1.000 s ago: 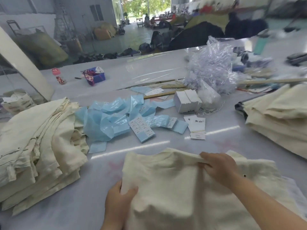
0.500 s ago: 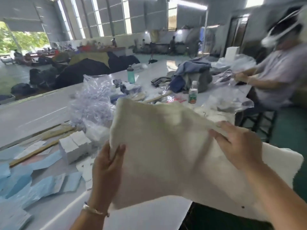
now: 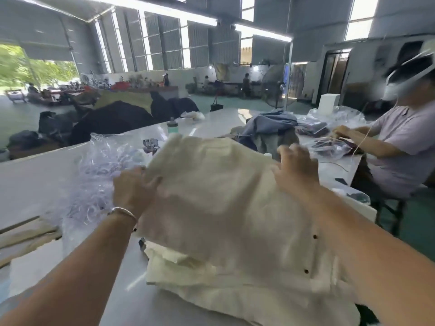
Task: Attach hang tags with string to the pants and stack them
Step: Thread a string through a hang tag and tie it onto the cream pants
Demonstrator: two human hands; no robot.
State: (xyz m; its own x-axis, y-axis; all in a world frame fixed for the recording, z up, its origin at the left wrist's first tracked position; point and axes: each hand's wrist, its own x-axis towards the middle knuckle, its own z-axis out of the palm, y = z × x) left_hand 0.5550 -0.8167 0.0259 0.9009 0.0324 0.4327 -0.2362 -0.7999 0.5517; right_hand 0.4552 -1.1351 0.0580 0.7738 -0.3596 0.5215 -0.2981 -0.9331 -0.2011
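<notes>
A folded pair of cream pants (image 3: 219,198) is held over a stack of cream pants (image 3: 223,285) at the right of the white table (image 3: 35,180). My left hand (image 3: 134,189) grips its left edge, thumb on top. On the far right part of the pants lies my right hand (image 3: 294,168), its fingers spread on the cloth. The pants' near end rests on the stack while the far end is lifted. No hang tag or string shows on them.
A heap of clear plastic bags (image 3: 98,175) lies left of the pants. Wooden sticks (image 3: 26,234) lie at the left edge. A green bottle (image 3: 173,127) and blue garments (image 3: 270,123) stand behind. A seated person (image 3: 400,142) works at the table's right end.
The view has swung right, away from the blue tags. Both hands carried the pants from in front of me over to the stack on the right.
</notes>
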